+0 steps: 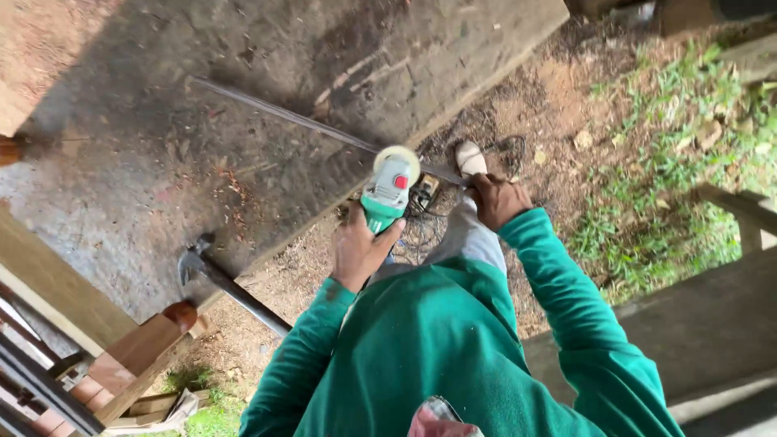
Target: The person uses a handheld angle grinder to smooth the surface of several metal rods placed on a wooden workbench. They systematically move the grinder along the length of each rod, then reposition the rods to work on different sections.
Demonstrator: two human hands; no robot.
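Grinder: you are holding a green angle grinder in your left hand, and its pale disc is sitting on the rod at the slab edge.
Left hand: your fingers are wrapping tight around the grinder body from below, with the thumb side pressing on the green housing.
Right hand: your right hand is gripping the near end of the rod, the fingers closing together around it, just beside the grinder.
Rod: a long thin metal rod is lying across the concrete slab, running from the upper left down to your right hand, where it is passing over the edge.
Foot: your shoe is resting near the rod end, just above the right hand; I cannot tell if it is touching the rod.
Hammer: a hammer is lying on the slab corner at the left, well apart from both hands.
Ground: bare soil and grass are showing at the right of the slab.
Sleeves: you are wearing green sleeves on both arms.
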